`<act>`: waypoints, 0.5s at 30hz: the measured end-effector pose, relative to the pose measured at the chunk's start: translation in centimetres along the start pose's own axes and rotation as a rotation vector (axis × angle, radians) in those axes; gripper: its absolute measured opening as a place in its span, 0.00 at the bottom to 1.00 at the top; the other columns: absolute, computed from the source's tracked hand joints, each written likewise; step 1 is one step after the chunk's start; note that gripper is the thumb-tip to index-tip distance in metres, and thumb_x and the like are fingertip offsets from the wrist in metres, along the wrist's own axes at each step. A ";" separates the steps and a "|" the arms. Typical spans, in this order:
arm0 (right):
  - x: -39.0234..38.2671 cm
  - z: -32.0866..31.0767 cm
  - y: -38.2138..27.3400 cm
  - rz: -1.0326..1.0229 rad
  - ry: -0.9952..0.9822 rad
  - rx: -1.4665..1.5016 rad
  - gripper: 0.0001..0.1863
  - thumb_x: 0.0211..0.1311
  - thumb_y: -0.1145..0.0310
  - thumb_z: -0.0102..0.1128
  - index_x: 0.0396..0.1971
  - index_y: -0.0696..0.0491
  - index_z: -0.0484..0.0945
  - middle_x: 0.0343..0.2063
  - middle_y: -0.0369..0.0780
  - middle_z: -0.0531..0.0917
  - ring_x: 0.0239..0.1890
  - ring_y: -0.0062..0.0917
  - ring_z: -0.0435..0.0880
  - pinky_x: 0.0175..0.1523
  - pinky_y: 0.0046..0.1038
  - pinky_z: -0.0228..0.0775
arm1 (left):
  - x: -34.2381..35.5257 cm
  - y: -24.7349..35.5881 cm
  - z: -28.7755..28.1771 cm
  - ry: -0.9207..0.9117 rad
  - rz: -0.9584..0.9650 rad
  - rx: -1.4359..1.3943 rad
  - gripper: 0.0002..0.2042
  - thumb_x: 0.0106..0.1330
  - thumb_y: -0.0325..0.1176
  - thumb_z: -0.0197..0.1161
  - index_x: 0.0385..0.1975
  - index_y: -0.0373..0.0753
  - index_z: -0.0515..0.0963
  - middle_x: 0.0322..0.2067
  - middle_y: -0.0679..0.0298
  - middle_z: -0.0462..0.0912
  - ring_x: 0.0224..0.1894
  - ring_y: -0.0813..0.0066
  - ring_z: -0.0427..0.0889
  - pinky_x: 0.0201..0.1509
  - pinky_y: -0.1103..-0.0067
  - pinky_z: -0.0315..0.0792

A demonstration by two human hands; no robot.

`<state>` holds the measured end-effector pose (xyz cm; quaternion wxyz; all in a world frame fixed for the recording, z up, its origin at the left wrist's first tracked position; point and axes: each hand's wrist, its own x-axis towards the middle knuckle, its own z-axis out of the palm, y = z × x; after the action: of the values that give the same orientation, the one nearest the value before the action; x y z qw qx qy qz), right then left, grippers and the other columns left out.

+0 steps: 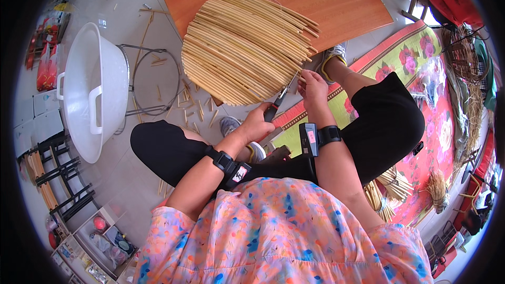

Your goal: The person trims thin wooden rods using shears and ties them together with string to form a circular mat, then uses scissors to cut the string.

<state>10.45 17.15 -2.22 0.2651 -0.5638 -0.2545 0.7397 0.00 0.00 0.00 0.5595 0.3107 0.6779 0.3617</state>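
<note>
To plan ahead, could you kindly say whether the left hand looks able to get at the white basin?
Probably not readily: the left hand holds a dark-handled tool, and the white basin stands well off to the left.

The head camera (a wide fisheye) looks steeply down from above and behind the grip of the left hand. It sits fairly near, with that grip about mid-view.

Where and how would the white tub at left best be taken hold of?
Probably by its near handle and far handle together, each from its outer side. They are loops on opposite sides of the wide tub, so its weight should balance between them.
</note>
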 end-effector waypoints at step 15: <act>0.0 0.2 0.4 -0.070 0.055 -0.041 0.09 0.60 0.66 0.60 0.35 0.55 0.77 0.22 0.32 0.76 0.20 0.14 0.72 0.24 0.14 0.65 | -0.3 0.7 -0.2 0.056 -0.003 0.228 0.25 0.41 0.31 0.63 0.45 0.32 0.73 0.28 0.54 0.80 0.31 0.64 0.79 0.38 0.76 0.72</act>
<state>10.18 16.80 -2.41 0.2862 -0.5801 -0.2816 0.7087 -0.11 0.10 0.79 0.5019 0.3612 0.7305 0.2899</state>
